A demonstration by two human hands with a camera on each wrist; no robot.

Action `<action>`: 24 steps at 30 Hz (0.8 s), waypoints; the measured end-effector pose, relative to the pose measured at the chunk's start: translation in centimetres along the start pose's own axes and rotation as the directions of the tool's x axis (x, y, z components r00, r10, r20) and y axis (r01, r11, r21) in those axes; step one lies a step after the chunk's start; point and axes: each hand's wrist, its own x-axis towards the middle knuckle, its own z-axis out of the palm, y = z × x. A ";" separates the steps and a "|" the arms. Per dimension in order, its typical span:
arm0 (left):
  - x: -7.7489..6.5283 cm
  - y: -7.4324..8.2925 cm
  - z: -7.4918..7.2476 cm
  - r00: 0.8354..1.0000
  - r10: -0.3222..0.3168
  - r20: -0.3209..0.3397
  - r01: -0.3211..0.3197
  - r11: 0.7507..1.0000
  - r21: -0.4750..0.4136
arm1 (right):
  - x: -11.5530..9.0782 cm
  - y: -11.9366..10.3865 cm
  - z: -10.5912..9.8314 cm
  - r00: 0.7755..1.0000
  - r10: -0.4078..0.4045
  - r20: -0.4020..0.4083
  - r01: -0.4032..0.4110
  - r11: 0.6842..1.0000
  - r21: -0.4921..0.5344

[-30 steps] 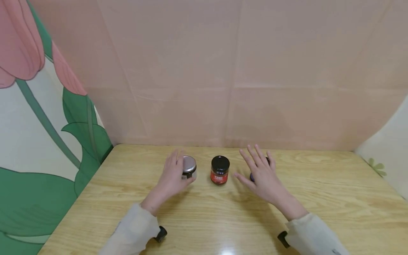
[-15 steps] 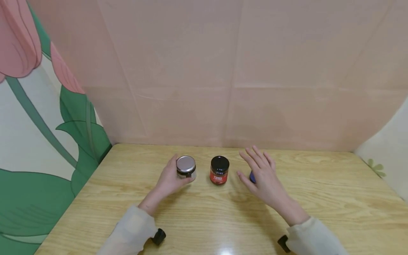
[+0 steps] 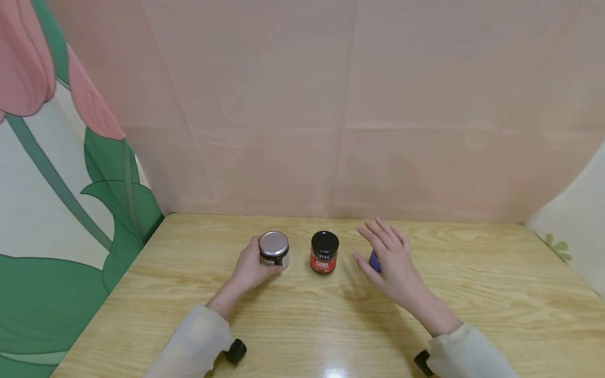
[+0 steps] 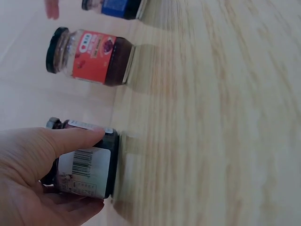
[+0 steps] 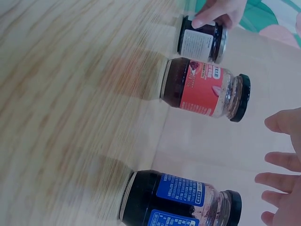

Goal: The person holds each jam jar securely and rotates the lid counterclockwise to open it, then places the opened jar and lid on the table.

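In the head view my left hand (image 3: 248, 269) grips a squat jar with a silver lid (image 3: 274, 244), thumb across the near side and fingers behind it. The left wrist view shows the jar's white barcode label (image 4: 84, 165) and the thumb lying along it. To its right, upright on the table, is a jar with a black lid and a red label (image 3: 324, 253). My right hand (image 3: 392, 265) hovers with spread fingers over a blue-labelled jar (image 5: 178, 197), hiding most of it in the head view. In the right wrist view, those fingers stay apart from the jar.
The three jars stand in a row on a wood-grain table (image 3: 302, 315), toward its back edge. Behind it hangs a pinkish cloth (image 3: 302, 131). A cloth printed with tulips (image 3: 47, 184) borders the left side.
My left hand has closed round the silver-lidded jar, which has shifted slightly left, away from the red-labelled one. My right hand stays above the blue-labelled jar, its fingers a little more bent.
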 end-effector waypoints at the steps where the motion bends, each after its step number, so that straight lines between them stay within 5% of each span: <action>1: 0.0 -0.1 0.0 1.000 0.005 -0.001 -0.005 1.000 0.000 | 0.0 0.0 0.0 1.000 0.000 -0.001 0.000 1.000 0.000; 16: -0.6 -0.4 0.0 0.998 0.012 -0.055 -0.015 0.999 -0.047 | -0.7 -0.1 -0.2 1.000 0.011 0.005 -0.011 1.000 0.000; 24: -0.5 0.0 -0.4 0.998 0.015 -0.067 -0.012 0.999 0.049 | -0.7 0.2 -0.1 1.000 0.011 0.006 -0.011 1.000 -0.007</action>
